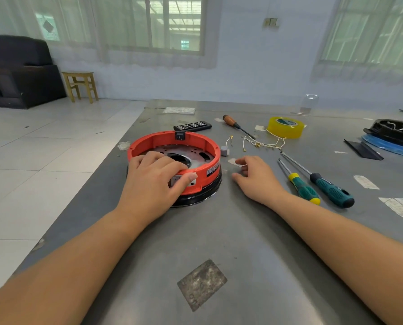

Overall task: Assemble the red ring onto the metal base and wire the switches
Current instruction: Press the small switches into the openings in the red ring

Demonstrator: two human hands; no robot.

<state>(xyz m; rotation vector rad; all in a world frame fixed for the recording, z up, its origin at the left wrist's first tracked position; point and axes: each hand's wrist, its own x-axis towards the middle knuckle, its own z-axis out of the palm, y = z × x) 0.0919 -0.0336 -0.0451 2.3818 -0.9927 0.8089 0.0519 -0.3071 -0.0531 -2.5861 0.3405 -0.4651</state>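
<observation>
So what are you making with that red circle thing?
A person is putting together a machine part on a metal table. The left hand grips the near edge of the red ring, which already sits over the metal base. The right hand rests on the table beside it, holding nothing that shows. The small wires for the switches lie loose behind it, and two green-handled screwdrivers wait on the right, untouched.

Person, two limbs showing: left hand (153, 181) and right hand (257, 178), both going bare, wearing no gloves, rings or watch. Forearms entering from 7 and 5 o'clock, uncovered throughout; no sleeve edge is showing.
</observation>
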